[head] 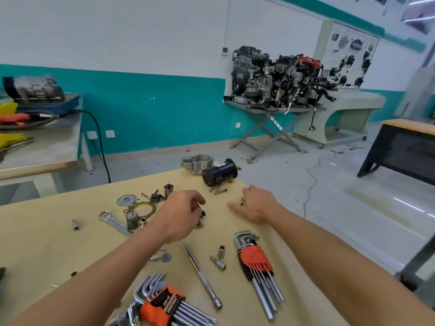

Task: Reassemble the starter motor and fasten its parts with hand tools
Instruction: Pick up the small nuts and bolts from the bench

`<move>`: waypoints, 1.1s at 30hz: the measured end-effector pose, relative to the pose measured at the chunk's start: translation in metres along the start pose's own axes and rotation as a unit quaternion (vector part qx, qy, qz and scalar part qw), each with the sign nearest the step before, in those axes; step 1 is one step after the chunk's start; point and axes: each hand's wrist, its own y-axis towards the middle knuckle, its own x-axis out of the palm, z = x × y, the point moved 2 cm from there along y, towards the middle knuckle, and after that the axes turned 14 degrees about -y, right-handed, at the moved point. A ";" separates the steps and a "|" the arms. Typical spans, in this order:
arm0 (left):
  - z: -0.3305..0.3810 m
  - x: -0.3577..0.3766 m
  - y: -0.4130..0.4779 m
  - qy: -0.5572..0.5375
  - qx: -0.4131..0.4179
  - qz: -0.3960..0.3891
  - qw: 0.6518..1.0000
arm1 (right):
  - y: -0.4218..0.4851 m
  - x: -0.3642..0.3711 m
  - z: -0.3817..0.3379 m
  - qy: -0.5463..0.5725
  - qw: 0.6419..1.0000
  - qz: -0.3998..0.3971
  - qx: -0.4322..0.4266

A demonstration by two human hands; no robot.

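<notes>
Grips small dark part [203,213] in curled fingers of left hand [181,215], middle of table [47,243]. Rests right hand [256,204], fingers apart, by screws [242,202]. Motor [219,173] at far edge. Risk: may sweep screws off right edge with careless wrist.

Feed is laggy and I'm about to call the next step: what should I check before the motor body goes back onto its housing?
1. Motor body in reach, on its side at the far edge of the table: ok.
2. Aluminium housing just behind it: ok.
3. Long bolts loose in front of the motor body: ok.
4. Left hand free: not ok, it grips a small dark part.
5. Right hand free: ok, open on the table beside small screws.
6. Hex key picked: not ok, red hex key set untouched.
</notes>
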 end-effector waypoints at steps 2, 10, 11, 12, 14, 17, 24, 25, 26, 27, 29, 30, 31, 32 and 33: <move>-0.004 0.003 0.002 0.000 0.003 -0.002 1.000 | 0.006 0.005 -0.012 -0.039 0.998 0.029 -0.035; 0.004 0.008 0.007 -0.066 -0.006 0.017 0.998 | 0.010 0.009 -0.034 -0.059 0.993 0.056 -0.085; 0.007 0.010 0.006 -0.077 -0.006 0.019 0.997 | 0.009 0.010 -0.035 -0.057 0.993 0.059 -0.086; 0.009 0.010 0.006 -0.088 -0.004 0.020 0.996 | 0.009 0.011 -0.035 -0.055 0.993 0.058 -0.088; 0.015 0.010 0.004 -0.108 -0.002 0.024 0.994 | 0.008 0.009 -0.035 -0.041 0.993 0.055 -0.091; 0.018 0.005 -0.002 -0.164 -0.023 0.039 0.985 | 0.006 0.005 -0.035 -0.007 0.995 0.050 -0.083; 0.011 -0.002 -0.016 -0.551 -0.257 0.111 0.786 | -0.019 -0.019 -0.044 0.328 0.939 0.106 0.006; 0.012 0.002 -0.018 -0.594 -0.289 0.124 0.740 | -0.025 -0.031 -0.052 0.364 0.922 0.132 -0.010; 0.014 0.007 -0.018 -0.628 -0.315 0.130 0.699 | -0.031 -0.045 -0.063 0.388 0.908 0.156 -0.035; 0.017 0.012 -0.018 -0.657 -0.333 0.129 0.664 | -0.037 -0.060 -0.076 0.402 0.896 0.177 -0.067; 0.026 0.020 -0.018 -0.727 -0.340 0.114 0.585 | -0.050 -0.089 -0.099 0.389 0.888 0.203 -0.135; 0.032 0.022 -0.017 -0.773 -0.330 0.106 0.532 | -0.055 -0.101 -0.109 0.364 0.894 0.203 -0.162; 0.037 0.023 -0.016 -0.819 -0.315 0.106 0.467 | -0.059 -0.110 -0.115 0.334 0.904 0.197 -0.183; 0.041 0.023 -0.014 -0.856 -0.300 0.122 0.402 | -0.061 -0.115 -0.119 0.308 0.911 0.191 -0.195; 0.041 0.023 -0.013 -0.879 -0.287 0.144 0.353 | -0.062 -0.119 -0.120 0.292 0.916 0.186 -0.202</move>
